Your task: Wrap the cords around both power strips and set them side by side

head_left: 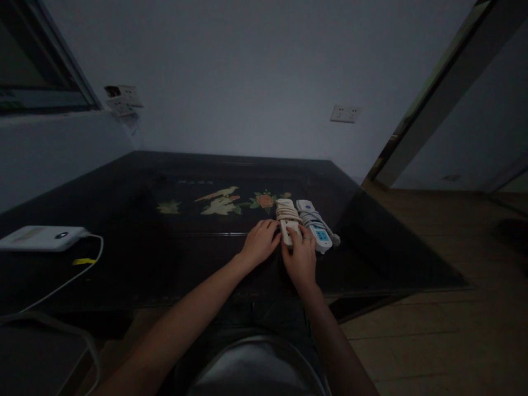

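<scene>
Two power strips with cords wound around them lie side by side on the dark table. The cream power strip (290, 234) is on the left, its cord coiled over the middle. My right hand (300, 258) grips its near end, with fingers over the top and both sides. My left hand (260, 242) rests at the strip's left edge, its fingers stretched out and fingertips seeming to touch it. Close on the right is the white power strip (322, 240) with a blue socket face. Its grey cord is wrapped around it, and the plug (336, 240) sticks out to the right.
The black table (198, 269) has a painted bird and flowers. At left lies a white device (49, 237) with a cable (70, 281) and yellow tag (84, 261). Wall sockets (345, 113) are behind. The table's right edge slants towards the wooden floor (416, 341).
</scene>
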`<state>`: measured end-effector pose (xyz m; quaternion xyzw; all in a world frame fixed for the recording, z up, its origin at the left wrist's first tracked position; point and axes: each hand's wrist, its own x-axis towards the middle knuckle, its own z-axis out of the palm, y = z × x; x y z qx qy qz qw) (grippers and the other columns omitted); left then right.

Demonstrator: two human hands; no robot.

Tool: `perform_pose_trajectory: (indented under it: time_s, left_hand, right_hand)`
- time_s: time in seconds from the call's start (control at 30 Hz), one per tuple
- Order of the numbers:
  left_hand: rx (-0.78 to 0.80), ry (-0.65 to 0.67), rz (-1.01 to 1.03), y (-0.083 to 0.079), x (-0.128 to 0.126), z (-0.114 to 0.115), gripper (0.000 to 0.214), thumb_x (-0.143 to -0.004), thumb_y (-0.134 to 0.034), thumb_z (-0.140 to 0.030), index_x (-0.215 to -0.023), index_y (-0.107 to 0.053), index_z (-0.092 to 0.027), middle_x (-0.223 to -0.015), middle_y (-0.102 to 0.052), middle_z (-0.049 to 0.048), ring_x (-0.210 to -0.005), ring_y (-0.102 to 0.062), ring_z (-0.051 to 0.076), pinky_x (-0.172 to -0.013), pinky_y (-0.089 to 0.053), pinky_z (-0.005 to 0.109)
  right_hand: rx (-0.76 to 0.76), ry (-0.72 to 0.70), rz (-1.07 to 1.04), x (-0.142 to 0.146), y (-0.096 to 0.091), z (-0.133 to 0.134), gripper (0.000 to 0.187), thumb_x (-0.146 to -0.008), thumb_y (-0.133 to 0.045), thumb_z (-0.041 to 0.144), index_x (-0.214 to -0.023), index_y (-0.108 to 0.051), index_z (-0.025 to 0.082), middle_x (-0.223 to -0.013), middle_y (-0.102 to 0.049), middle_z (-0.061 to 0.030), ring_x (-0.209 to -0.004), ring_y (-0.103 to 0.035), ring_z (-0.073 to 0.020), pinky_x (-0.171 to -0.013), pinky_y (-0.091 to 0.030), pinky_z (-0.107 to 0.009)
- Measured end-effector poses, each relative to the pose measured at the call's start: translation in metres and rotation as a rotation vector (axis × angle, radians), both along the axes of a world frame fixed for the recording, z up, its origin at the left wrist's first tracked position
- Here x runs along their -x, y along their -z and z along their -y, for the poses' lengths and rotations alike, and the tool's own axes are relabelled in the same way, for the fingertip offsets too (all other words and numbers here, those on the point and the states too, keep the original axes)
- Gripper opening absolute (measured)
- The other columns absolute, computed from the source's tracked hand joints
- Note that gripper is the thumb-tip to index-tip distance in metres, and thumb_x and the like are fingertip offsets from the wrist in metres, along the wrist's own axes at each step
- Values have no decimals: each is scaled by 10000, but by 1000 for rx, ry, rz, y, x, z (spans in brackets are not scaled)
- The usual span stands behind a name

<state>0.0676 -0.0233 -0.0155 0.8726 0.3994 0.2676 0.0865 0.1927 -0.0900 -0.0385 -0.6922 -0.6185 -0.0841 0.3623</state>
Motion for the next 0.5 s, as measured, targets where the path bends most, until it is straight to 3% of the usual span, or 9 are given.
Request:
perform_pose_trajectory:
  time_s: [0.17, 0.3, 0.4, 0.47, 0.5]
  left_hand:
    - [94, 37, 293, -13, 5, -6, 227, -900, -462, -244, -1075, -596, -189, -1130, -624, 71, -1102, -539, 205, -986, -430, 353]
    - [356, 82, 757, -28, 6, -13, 252, -925, -421, -288, -1090, -578, -179, -1133, -640, 85, -1100, -581, 196, -978, -452, 356]
    - [526, 88, 1038, -36, 6, -18, 420, -982, -231, -346, -1350, -394, -225, -1353, -525, 112, -1216, -533, 197, -960, -476, 368]
    - [536, 40, 1038, -37, 8, -21, 484, -989, -86, -305, -1457, -213, -296, -1465, -409, 100, -1272, -490, 183, -940, -493, 374]
    - [496, -7, 937, -37, 9, -23, 505, -985, -50, -271, -1478, -143, -327, -1494, -369, 91, -1285, -478, 178, -923, -504, 374]
  right_hand:
    - [-151, -87, -107, 2, -10, 5, 336, -872, -479, 230, -1186, -594, 196, -1260, -518, -130, -1220, -426, -272, -1030, -373, -476]
    - [-233, -321, -283, 23, -36, 0, 352, -916, -443, 270, -1248, -550, 226, -1290, -529, -108, -1250, -446, -221, -1060, -361, -438]
    - [-225, -486, -428, 53, -53, -23, 446, -938, -419, 350, -1360, -453, 211, -1418, -451, -106, -1337, -380, -198, -1096, -328, -413]
    - [-187, -584, -485, 75, -56, -45, 487, -945, -397, 361, -1400, -407, 189, -1466, -405, -113, -1375, -335, -186, -1109, -312, -392]
    - [-162, -611, -488, 85, -54, -57, 502, -945, -394, 353, -1419, -380, 188, -1470, -405, -113, -1383, -327, -187, -1116, -297, -398]
